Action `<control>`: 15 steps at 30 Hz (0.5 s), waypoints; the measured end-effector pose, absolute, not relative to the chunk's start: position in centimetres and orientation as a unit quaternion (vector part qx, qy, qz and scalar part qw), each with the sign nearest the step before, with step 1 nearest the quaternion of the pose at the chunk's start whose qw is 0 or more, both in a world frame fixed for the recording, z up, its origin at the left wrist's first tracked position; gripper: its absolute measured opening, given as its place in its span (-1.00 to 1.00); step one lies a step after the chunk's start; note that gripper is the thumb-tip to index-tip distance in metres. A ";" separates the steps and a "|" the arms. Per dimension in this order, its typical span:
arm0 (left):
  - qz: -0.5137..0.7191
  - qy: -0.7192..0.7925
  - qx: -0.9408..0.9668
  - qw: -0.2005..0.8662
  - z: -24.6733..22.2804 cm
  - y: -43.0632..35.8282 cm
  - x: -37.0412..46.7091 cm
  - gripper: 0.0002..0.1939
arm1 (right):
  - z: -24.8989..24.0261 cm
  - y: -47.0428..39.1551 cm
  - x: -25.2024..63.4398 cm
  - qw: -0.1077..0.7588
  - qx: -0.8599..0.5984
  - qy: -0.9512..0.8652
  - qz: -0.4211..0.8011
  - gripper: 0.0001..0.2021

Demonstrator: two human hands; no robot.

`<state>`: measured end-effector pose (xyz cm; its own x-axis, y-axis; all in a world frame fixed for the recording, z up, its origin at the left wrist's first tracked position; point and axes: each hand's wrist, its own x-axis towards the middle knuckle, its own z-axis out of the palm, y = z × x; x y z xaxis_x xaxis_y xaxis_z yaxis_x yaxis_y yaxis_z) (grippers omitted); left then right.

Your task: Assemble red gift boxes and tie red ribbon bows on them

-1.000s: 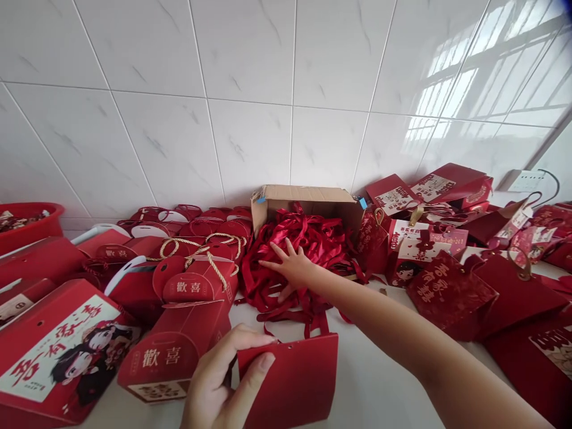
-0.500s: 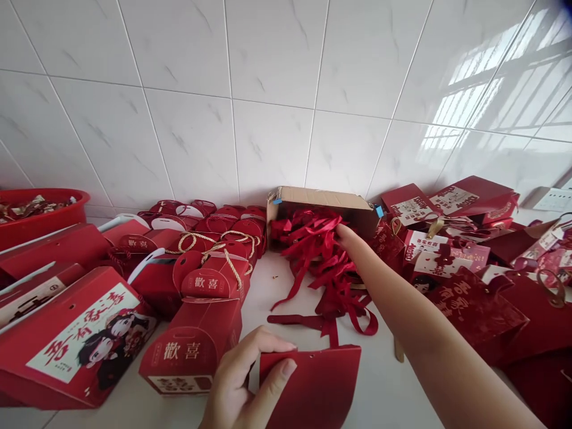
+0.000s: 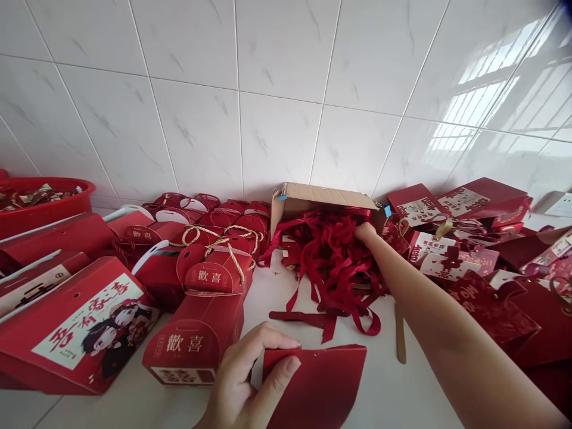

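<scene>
White desk (image 3: pixel 379 369), marbled wall tiles (image 3: pixel 281 47).
Your left fingers (image 3: pixel 277 381) pinch red card (image 3: pixel 319 387); right hand (image 3: pixel 365 231) among ribbons (image 3: pixel 328 250), fingers hidden, grip unclear.

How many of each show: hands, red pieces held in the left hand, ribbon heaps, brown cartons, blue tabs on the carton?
Hands: 2 (left hand, right hand)
Red piece: 1
Ribbon heap: 1
Brown carton: 1
Blue tabs: 2
Total: 7
</scene>
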<state>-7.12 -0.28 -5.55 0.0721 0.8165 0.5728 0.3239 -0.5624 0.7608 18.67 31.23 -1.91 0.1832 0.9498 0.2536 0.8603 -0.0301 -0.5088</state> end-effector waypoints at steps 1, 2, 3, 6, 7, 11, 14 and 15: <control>0.543 0.410 0.697 0.227 -5.6 -0.3 -7.1 -0.91 | -1.4 31.0 18.7 0.250 -0.729 -0.634 0.066 -0.68; 0.543 0.410 0.697 0.225 -5.6 -0.3 -7.1 -0.90 | -0.8 30.8 18.7 0.212 -0.741 -0.634 0.059 -0.68; 0.543 0.409 0.698 0.224 -5.6 -0.4 -7.1 -0.90 | 0.0 30.6 18.6 0.178 -0.749 -0.636 0.052 -0.68; 0.544 0.403 0.701 0.224 -5.4 -0.4 -7.0 -0.88 | 2.2 29.5 17.3 0.104 -0.739 -0.665 0.023 -0.69; 0.544 0.400 0.702 0.226 -5.4 -0.4 -7.0 -0.88 | 2.6 28.8 16.6 0.088 -0.725 -0.683 0.016 -0.69; 0.542 0.399 0.699 0.241 -5.4 -0.5 -6.9 -0.88 | 1.5 25.0 13.6 0.055 -0.616 -0.786 0.007 -0.59; 0.540 0.396 0.699 0.251 -5.5 -0.4 -7.0 -0.89 | -1.3 22.8 12.5 0.045 -0.540 -0.840 0.015 -0.42; 0.540 0.394 0.700 0.250 -5.5 -0.4 -7.0 -0.89 | -2.2 22.6 12.5 0.047 -0.532 -0.845 0.017 -0.38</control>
<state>-6.96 -0.38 -5.52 0.1058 0.8220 0.5595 0.2810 -0.5644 0.7762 12.55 22.60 -2.15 -0.4303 0.9006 0.0618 0.8974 0.4342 -0.0782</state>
